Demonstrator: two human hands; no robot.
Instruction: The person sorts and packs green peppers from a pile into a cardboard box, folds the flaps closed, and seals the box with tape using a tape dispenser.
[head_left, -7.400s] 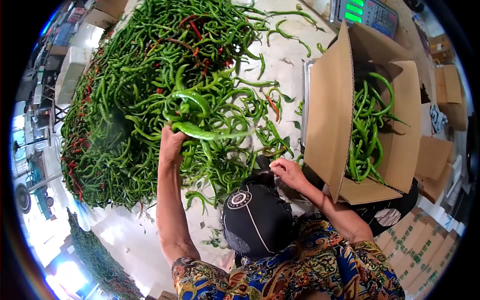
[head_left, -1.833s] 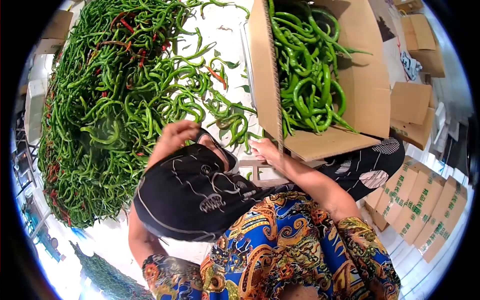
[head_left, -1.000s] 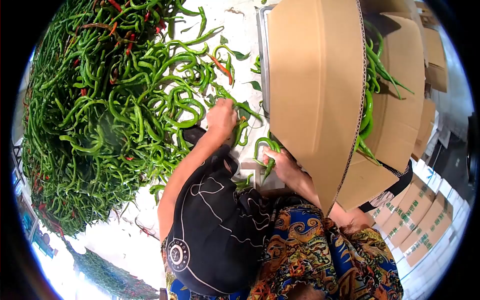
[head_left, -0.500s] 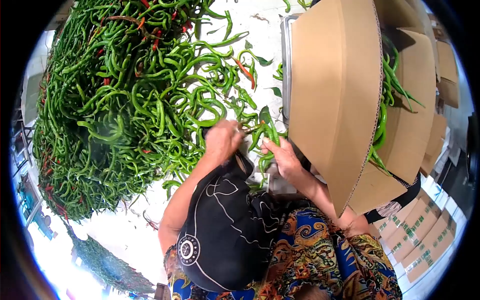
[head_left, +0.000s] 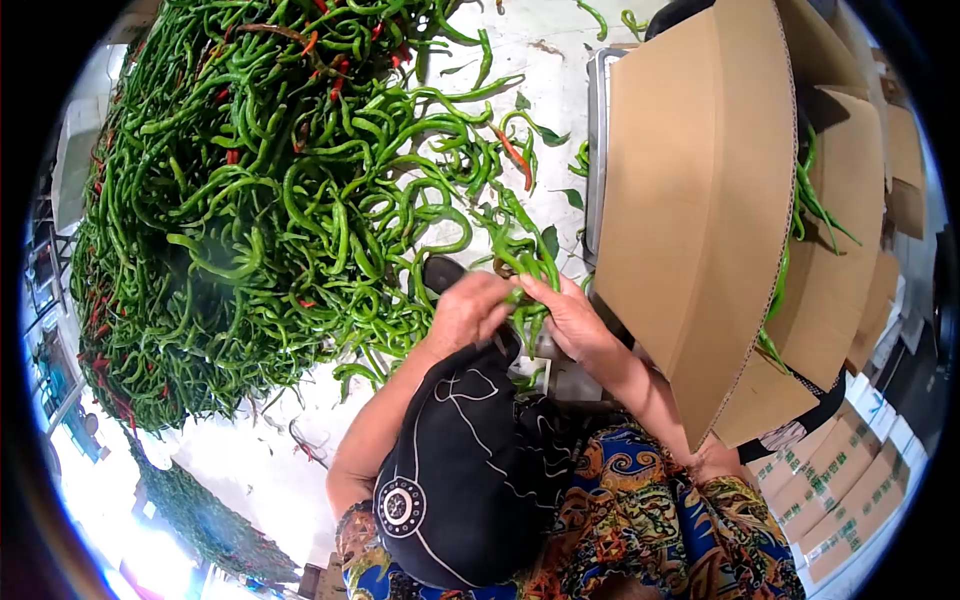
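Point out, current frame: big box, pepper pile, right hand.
Big box (head_left: 690, 205): head view, outer face of its left side.
Pepper pile (head_left: 255, 225): head view, middle of the pile.
Right hand (head_left: 577, 320): head view, middle of the hand.

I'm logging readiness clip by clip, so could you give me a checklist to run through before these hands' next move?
1. Right hand gripping green peppers: ok.
2. Left hand holding a pepper of its own: cannot tell, it is blurred.
3. Cardboard box open: ok.
4. Box contents in full view: not ok, a flap blocks part.
5. Red pepper apart from both hands: ok.
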